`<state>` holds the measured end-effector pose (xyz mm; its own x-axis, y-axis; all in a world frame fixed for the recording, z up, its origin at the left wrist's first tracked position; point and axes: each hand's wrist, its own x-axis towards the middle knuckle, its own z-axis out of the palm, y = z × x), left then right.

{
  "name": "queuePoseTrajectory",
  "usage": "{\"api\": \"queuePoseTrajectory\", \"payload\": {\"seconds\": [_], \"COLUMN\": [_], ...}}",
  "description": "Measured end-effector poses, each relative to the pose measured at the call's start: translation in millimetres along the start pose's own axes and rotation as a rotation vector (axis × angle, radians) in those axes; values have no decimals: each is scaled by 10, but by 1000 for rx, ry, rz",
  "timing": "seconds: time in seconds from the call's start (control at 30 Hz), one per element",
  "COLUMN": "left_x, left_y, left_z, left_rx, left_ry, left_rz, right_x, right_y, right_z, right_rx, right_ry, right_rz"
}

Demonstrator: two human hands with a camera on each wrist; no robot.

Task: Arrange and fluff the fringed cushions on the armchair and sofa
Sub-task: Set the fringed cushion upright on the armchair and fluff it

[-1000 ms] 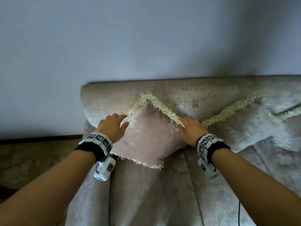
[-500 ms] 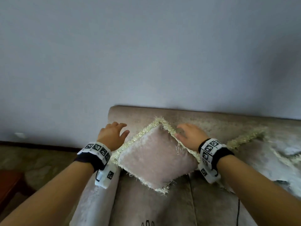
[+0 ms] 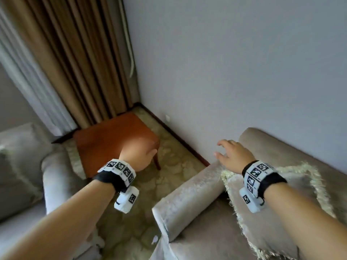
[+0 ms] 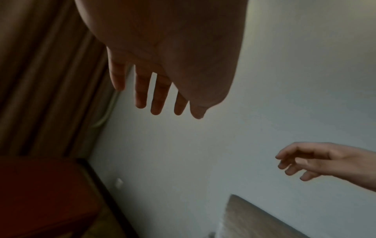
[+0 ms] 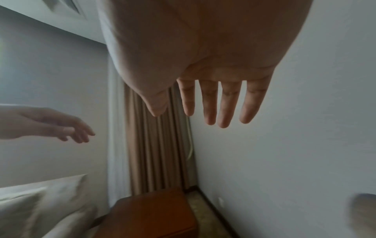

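One cushion: pale pink velvet square cushion with cream fringe (image 3: 270,212) lies on the beige velvet sofa (image 3: 189,190), tucked in the corner beside its padded arm, under the right forearm.
Right hand: right hand (image 3: 233,154) hangs in the air above the sofa arm, fingers (image 5: 225,103) straight and spread, holding nothing.
Left hand: left hand (image 3: 138,153) hovers over the orange-brown wooden side table (image 3: 105,139), fingers (image 4: 140,90) loosely extended, empty.
Armchair: grey upholstered armchair (image 3: 50,171) stands left of the table.
Backdrop: brown pleated curtain (image 3: 75,59) hangs in the corner.
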<state>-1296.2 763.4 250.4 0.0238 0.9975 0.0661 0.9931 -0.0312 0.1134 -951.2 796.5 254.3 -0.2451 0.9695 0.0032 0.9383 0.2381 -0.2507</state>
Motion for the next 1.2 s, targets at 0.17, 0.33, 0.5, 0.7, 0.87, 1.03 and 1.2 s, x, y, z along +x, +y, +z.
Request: {"api": "queuePoseTrajectory", "payload": {"seconds": [0.17,0.33,0.5,0.7,0.87,1.03,1.2], "left_x": [-671,-1419,-2068,-2786,-3166,-3325,-3444], "left_y": [-1344,-2671,-3825,-4877,-5670,-6521,-7170], "left_z": [-210,-285,-383,-323,-138,-106,-150], "left_rx": [14,52,80,67,33,11,8], "left_ry": [101,86,83,118,121,113,126], "left_rz": [-260,-481,-669,-856,-1019,-1140,-1263], "right_x": [498,855,998,1093,1328,1724,1959], "right_y": [-1473,-3082,-4619,-6081,-7175,-8266,-9280], "right_z": [378,850,1377,1877,2318,2739,3066], "right_rx": [-55,-59,-48,-102,-138,-143,-149], "right_ry": [-37,-78,-132,-214,-253,-285,-307], "right_rz": [-271,-489,-647,-816,-954,-1070,-1198]}}
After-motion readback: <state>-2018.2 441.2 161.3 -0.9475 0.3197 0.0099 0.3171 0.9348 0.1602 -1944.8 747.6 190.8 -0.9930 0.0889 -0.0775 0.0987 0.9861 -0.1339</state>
